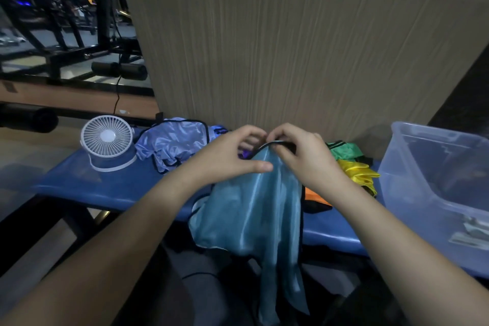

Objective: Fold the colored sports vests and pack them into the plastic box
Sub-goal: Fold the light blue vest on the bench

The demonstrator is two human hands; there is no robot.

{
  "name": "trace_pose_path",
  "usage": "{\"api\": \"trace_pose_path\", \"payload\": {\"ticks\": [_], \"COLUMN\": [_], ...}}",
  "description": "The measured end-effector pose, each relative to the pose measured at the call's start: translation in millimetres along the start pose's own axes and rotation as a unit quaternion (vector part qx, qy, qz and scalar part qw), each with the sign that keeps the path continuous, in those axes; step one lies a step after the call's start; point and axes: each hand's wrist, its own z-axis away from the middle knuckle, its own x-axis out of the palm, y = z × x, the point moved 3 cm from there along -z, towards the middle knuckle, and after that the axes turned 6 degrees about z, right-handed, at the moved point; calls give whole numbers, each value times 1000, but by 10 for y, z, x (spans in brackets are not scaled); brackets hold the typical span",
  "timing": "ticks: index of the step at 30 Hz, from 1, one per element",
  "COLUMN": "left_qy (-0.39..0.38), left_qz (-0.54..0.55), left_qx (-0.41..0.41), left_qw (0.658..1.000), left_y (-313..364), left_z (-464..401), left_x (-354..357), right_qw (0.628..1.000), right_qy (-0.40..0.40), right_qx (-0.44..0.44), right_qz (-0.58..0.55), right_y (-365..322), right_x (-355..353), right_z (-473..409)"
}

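A shiny teal vest (pixel 254 214) with black trim hangs from both my hands over the front edge of the blue bench (pixel 79 182). My left hand (pixel 227 156) and my right hand (pixel 304 153) meet at its top and pinch the black-edged strap. A pale lilac vest (pixel 174 143) lies crumpled behind my left hand. Green (pixel 344 149), yellow (pixel 360 173) and orange (pixel 315 197) vests lie in a heap to the right. The clear plastic box (pixel 412 209) stands at the bench's right end.
A small white desk fan (pixel 107 140) stands on the left part of the bench. A wood-panelled wall (pixel 291 47) rises directly behind the bench. Dark gym machines (pixel 66 21) fill the far left.
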Motion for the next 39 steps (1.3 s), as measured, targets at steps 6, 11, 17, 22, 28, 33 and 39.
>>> {"api": "trace_pose_path", "payload": {"ticks": [6, 11, 17, 22, 28, 33, 39], "left_qy": [12, 51, 139, 178, 188, 162, -4], "left_qz": [-119, -97, -73, -66, -69, -110, -101], "left_qx": [10, 3, 31, 31, 20, -2, 18], "left_qw": [993, 994, 987, 981, 980, 981, 995], "left_y": [237, 171, 249, 232, 164, -94, -128], "left_z": [-128, -83, -10, 57, 99, 139, 169], "left_x": [43, -37, -285, -425, -466, -435, 136], "right_qw": [999, 994, 980, 964, 932, 926, 950], "right_qy": [-25, -76, -172, -159, -159, -80, -84], "right_qx": [11, 38, 80, 146, 177, 196, 153], "right_qz": [-32, -63, -55, -152, -273, -314, -259], "right_y": [-2, 83, 283, 314, 321, 355, 269], "right_x": [19, 94, 263, 282, 465, 496, 547], "right_z": [40, 79, 223, 293, 361, 348, 279]}}
